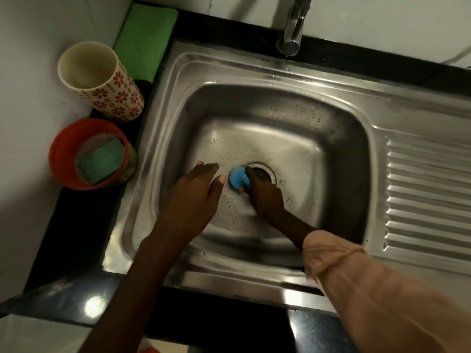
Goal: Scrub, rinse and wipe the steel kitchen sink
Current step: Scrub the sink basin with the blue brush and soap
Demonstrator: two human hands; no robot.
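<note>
1. Gripping a small blue scrubber (pixel 238 178), the right hand (pixel 265 197) is seen low in the basin of the steel sink (pixel 280 138), its fingers curled round the piece at the left edge of the drain opening (pixel 265 173).
2. The left hand (pixel 193 197) is held above the basin floor just left of the scrubber, fingers straight and loosely spread, nothing held; whether the fingertips touch the steel cannot be told.
3. Water droplets or suds are noted across the basin floor and back wall.
4. Part of the scrubber is covered by the right fingers, so its full shape cannot be made out. The drain is half hidden by the same hand. The tap (pixel 293 29) is cut off at the top edge, and the ribbed drainboard (pixel 428 194) at the right edge.
5. The sink is set into a dark worktop (pixel 76 225) against pale walls.
6. On the worktop left of the sink are recorded: a cream cup with red flower print (pixel 102 82), an orange tub (pixel 63 159) holding a green sponge (pixel 102 159), and a folded green cloth (pixel 145 36) behind them.
7. A pale rolled-up sleeve (pixel 356 276) is worn on the right arm.
</note>
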